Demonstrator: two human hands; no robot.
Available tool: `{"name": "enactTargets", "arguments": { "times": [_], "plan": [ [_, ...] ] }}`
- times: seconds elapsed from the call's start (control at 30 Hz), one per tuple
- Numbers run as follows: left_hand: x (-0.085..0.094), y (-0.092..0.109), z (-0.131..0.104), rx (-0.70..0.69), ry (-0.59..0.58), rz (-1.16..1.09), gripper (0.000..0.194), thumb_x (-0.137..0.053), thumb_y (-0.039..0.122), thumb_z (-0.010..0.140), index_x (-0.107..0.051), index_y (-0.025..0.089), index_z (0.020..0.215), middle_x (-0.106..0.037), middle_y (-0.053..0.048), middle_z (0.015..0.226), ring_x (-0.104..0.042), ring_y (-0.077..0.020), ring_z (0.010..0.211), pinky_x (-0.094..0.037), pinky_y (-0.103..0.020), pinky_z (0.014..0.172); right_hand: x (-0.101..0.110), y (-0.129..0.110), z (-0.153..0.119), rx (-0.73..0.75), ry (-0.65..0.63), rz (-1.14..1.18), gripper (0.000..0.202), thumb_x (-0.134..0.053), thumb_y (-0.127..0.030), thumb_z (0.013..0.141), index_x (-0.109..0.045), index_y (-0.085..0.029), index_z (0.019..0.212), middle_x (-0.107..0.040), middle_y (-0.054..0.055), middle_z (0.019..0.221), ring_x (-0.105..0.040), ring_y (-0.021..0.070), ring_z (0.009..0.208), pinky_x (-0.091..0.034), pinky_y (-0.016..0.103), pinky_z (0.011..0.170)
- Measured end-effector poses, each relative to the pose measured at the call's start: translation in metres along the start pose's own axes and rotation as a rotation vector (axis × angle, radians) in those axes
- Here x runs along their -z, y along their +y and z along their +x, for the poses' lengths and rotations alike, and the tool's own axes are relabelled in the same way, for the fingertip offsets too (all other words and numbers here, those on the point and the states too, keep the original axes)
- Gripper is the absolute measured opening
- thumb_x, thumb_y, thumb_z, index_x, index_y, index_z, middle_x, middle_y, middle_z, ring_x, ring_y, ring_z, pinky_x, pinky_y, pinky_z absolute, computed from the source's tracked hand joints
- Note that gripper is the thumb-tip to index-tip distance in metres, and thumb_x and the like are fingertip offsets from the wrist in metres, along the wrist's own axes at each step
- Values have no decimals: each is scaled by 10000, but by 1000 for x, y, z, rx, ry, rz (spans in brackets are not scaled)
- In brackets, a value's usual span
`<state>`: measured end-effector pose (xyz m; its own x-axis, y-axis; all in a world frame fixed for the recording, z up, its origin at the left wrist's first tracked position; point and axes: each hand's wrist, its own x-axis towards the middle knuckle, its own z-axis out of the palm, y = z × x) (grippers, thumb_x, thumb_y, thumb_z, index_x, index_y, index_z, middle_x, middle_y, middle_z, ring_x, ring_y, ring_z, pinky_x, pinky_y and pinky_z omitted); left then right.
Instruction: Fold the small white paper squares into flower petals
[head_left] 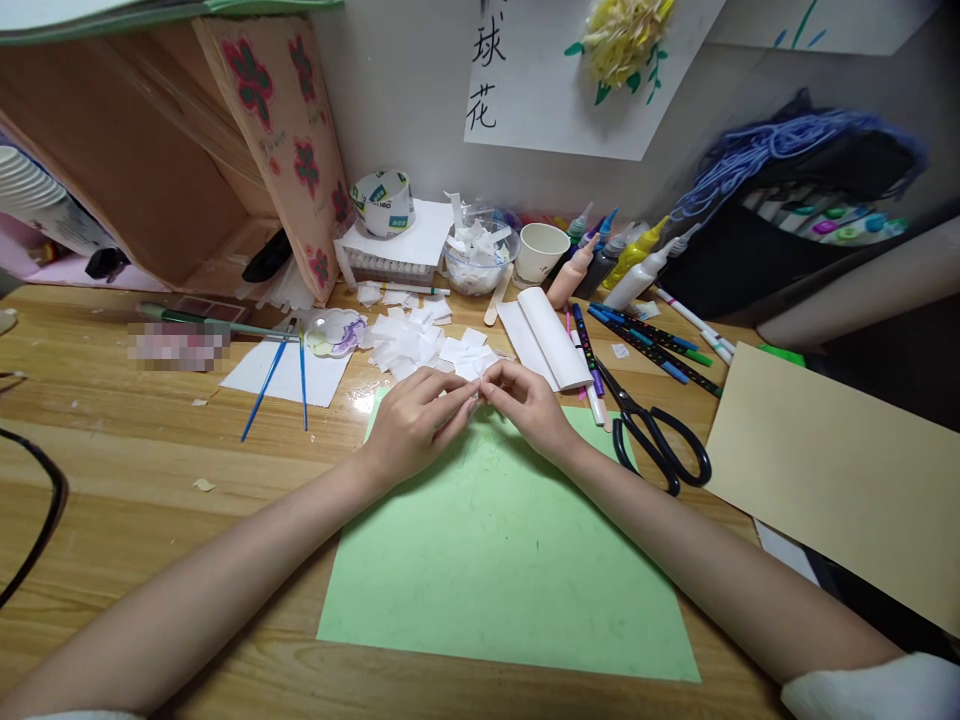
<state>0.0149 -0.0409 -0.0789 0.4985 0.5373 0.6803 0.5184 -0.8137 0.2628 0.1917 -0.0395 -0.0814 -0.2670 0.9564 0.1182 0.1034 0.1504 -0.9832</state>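
My left hand [420, 420] and my right hand [529, 405] meet at the fingertips over the top edge of a green sheet [517, 560]. Both are closed in a pinch; whatever lies between the fingertips is too small to name. Just beyond them is a pile of cut white paper pieces [409, 340]. A rolled white paper [551, 340] lies behind my right hand. Black-handled scissors [652, 435] rest to the right, partly on the green sheet.
Behind stand a plastic bowl of paper scraps [480, 262], a paper cup [540, 252], a tape roll [384, 203] and paint bottles [574, 275]. Paintbrushes [264, 390] lie at left by a palette [335, 333]. Markers [649, 345] and a tan board [832, 470] are at right.
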Motion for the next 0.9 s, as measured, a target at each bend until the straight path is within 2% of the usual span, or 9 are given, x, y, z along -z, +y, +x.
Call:
{"name": "enactTargets", "arguments": {
  "times": [0.57, 0.9],
  "plan": [
    [0, 1, 1, 19, 1, -35, 243, -532, 145, 846, -626, 160, 1070, -669, -77, 888, -561, -157, 798, -477, -287, 679, 1, -1, 0, 13, 2, 4, 126, -551, -302, 831, -528, -196, 766, -536, -4, 729, -514, 130, 686, -403, 266, 633],
    [-1, 1, 1, 41, 2, -76, 241, -530, 152, 850, -629, 174, 1068, -664, -69, 886, -558, -151, 796, -470, -286, 688, 1, -2, 0, 12, -6, 42, 144, -558, -316, 831, -518, -197, 760, -530, -7, 724, -517, 130, 688, -402, 266, 637]
  ]
}}
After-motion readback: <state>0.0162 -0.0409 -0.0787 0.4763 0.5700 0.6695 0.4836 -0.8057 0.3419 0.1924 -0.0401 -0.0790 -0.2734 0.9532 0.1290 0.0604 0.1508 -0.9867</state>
